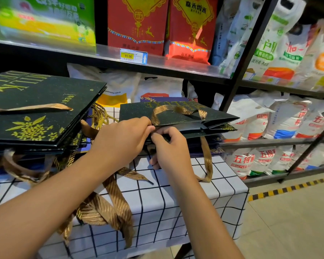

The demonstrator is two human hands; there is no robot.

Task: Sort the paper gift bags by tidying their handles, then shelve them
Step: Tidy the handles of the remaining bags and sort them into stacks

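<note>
Table: the checked-cloth table (176,208) is the landmark; it stands in front of the shelving, and everything below is placed from it.
Shelving: the black shelf rack (238,75) rises behind and to the right of the table, loaded with rice sacks (281,116) and red boxes (138,23). I see no gift bags on it, so I judge the shelving step not begun.
Left stack: a large dark green bag stack (37,113) lies flat on the table's left part. One ribbon is folded onto its top face, but several gold ribbons (108,202) spill over the table's front edge, so most handles look untidied.
Bag in work: a smaller green gift bag (178,116) lies flat on a low pile at the table's back right. One ribbon handle (176,109) is looped across its top face; the other handle (208,161) hangs down to the cloth.
Left hand: the left hand (127,139) is curled, pinching the bag's near edge.
Right hand: the right hand (168,146) is curled, fingertips pinching at the same edge, touching the left.
Progress: early, in my judgement; one handle on this bag is tucked, one remains, then the rest.
</note>
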